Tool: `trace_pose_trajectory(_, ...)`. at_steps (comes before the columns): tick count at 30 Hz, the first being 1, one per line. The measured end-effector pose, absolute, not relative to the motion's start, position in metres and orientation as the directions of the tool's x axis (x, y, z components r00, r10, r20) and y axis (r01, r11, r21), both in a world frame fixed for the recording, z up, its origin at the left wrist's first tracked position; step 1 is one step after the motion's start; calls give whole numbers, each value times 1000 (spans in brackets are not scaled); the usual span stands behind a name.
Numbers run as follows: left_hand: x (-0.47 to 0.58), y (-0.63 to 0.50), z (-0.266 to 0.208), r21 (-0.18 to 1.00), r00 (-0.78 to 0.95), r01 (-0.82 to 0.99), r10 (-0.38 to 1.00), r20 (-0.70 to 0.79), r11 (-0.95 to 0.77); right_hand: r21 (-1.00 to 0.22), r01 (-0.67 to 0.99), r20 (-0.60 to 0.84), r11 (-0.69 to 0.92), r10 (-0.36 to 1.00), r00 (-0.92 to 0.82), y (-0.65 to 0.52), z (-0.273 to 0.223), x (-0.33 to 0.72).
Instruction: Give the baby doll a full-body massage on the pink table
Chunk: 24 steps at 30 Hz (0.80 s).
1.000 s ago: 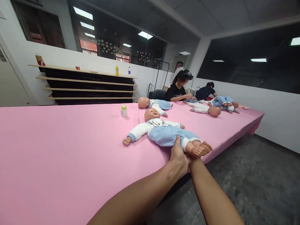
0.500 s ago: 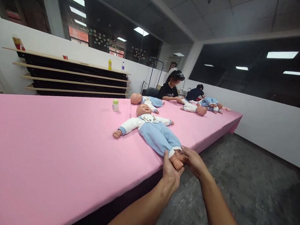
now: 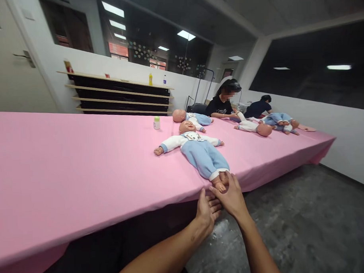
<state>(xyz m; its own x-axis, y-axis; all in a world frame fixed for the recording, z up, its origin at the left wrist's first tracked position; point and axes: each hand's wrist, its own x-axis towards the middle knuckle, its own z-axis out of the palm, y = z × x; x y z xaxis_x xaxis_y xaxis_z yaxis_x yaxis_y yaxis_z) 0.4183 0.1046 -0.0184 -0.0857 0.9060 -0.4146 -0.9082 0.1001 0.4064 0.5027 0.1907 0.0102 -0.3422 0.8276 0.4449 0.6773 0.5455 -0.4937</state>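
A baby doll [image 3: 199,154] in a white top and light blue trousers lies on its back on the pink-covered table, its bare feet [image 3: 220,185] at the front edge. My right hand [image 3: 233,196] is at these feet, thumb and fingers spread apart around the toes; its fingertips seem to touch the far foot. Just below the table edge, my left hand [image 3: 207,209] is open with its fingers spread, holding nothing and apart from the doll. A small white jar with a green lid [image 3: 157,123] stands beyond the doll's outstretched arm.
The pink tablecloth [image 3: 81,168] hangs over the front edge. Another doll [image 3: 196,118] lies behind, and more dolls [image 3: 263,129] lie to the right. Two people [image 3: 224,103] sit at the far side. A shelf unit [image 3: 120,91] with bottles stands against the wall.
My left hand has come off the doll's feet and moved down, opening. My right hand has shifted over the toes with its fingers spread. The view has swung right.
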Motion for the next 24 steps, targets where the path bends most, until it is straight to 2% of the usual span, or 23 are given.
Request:
trace_pose_trajectory(3,423,99,-10,432,-87,-897,919,-385,96,-387,719,459,577,797,-393,192,6,503)
trace_pose_trajectory(6,423,95,-2,457,-94,-885,927,-362,88,-362,718,483,595,778,-401,194,6,499)
trace_pose_trajectory(16,411,87,0,497,-118,-861,912,-393,103,-453,686,467,569,807,-361,186,24,495)
trace_pose_trajectory(24,402,118,43,451,-73,-893,985,-156,6,-450,721,448,527,831,-328,180,84,492)
